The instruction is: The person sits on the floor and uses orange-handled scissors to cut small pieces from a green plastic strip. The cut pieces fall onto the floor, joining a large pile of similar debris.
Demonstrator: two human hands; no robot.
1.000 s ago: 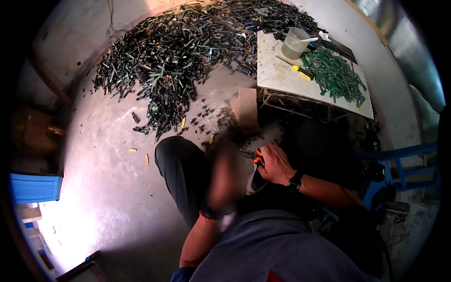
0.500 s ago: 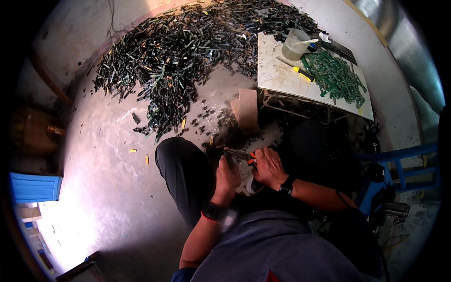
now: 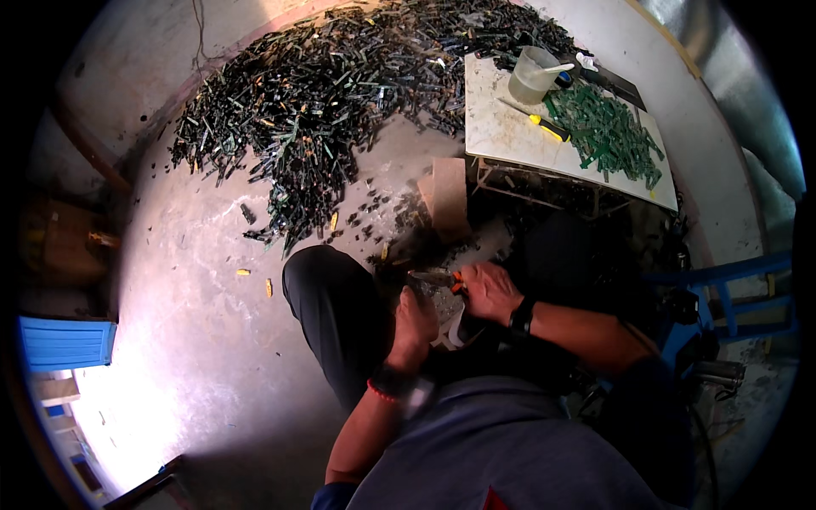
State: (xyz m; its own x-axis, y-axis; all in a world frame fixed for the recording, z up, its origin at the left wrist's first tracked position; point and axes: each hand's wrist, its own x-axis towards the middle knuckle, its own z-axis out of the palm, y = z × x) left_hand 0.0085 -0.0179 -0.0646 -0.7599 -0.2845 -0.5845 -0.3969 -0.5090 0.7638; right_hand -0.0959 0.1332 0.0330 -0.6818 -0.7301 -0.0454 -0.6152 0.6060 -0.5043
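Note:
My right hand (image 3: pixel 488 291) grips pliers (image 3: pixel 438 278) with orange handles, their jaws pointing left. My left hand (image 3: pixel 415 320) is closed just below the jaws and seems to hold a small dark piece against them; the piece itself is too small to make out. Both hands work above my left knee, in dark trousers (image 3: pixel 333 313). A black watch sits on my right wrist, a red band on my left.
A big heap of dark green strips (image 3: pixel 340 93) covers the floor ahead. A low white table (image 3: pixel 510 136) at the right carries green strips (image 3: pixel 608 132), a yellow-handled screwdriver (image 3: pixel 544 126) and a plastic jug (image 3: pixel 531 75). A blue stool (image 3: pixel 714 297) stands at the right.
My left hand came up from my lap to the pliers' jaws and now rests just under them. My right hand with the pliers barely moved.

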